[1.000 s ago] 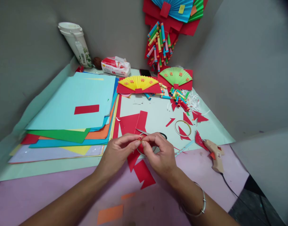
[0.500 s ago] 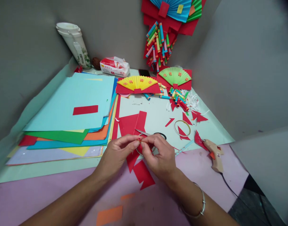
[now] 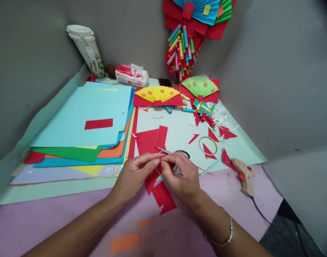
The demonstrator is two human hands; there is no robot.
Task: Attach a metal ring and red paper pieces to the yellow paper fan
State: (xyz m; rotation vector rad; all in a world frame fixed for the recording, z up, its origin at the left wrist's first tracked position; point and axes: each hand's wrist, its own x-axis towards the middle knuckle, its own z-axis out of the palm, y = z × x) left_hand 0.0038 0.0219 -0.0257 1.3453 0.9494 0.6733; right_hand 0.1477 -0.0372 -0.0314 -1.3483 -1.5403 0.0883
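Note:
A small rolled piece of red paper (image 3: 160,157) is pinched between the fingertips of both hands, mostly hidden by them. My left hand (image 3: 135,171) grips it from the left, thumb against forefinger. From the right, my right hand (image 3: 182,175) closes on it the same way, a silver bangle on that wrist. Just beyond the fingers lie scissors (image 3: 163,150), their black handle partly behind my right hand. Red paper pieces (image 3: 147,141) sit behind and below the hands, with a cut red scrap (image 3: 164,198) nearer me. Part of a tape ring shows under the fingers.
To the left is a stack of coloured paper (image 3: 107,103). A yellow fan (image 3: 158,94), a green fan (image 3: 200,86) and several small paper rolls (image 3: 203,110) lie at the back. On the right are a tape roll (image 3: 207,146) and a corded glue gun (image 3: 244,175).
The whole view has shifted slightly, so things appear a little further right. Both hands keep their pinch on the red paper roll, with hardly any movement.

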